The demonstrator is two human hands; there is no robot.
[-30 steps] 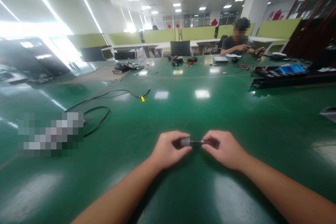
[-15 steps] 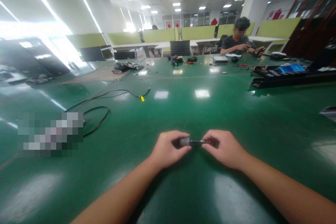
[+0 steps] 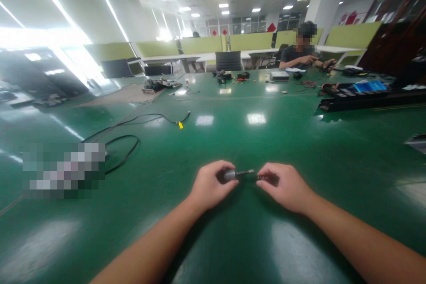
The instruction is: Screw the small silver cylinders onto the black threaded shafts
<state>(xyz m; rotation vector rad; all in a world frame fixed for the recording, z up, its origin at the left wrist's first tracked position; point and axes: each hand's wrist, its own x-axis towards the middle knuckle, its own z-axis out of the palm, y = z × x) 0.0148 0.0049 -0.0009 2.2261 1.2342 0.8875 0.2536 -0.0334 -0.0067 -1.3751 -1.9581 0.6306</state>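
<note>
Rod (image 3: 244,172) and small dark piece (image 3: 263,177), held apart over a green table (image 3: 213,142)
Left hand (image 3: 209,186) grasps the rod's grey end; right hand (image 3: 289,186) pinches the dark piece just beside the rod's tip; a black cable (image 3: 138,141) lies well to the left; a person (image 3: 294,56) sits across the table.

The right hand (image 3: 286,186) hid much of a small dark piece (image 3: 262,177); pixelation masked an object (image 3: 68,171) at far left; the right edge cropped a grey item (image 3: 418,143).
</note>
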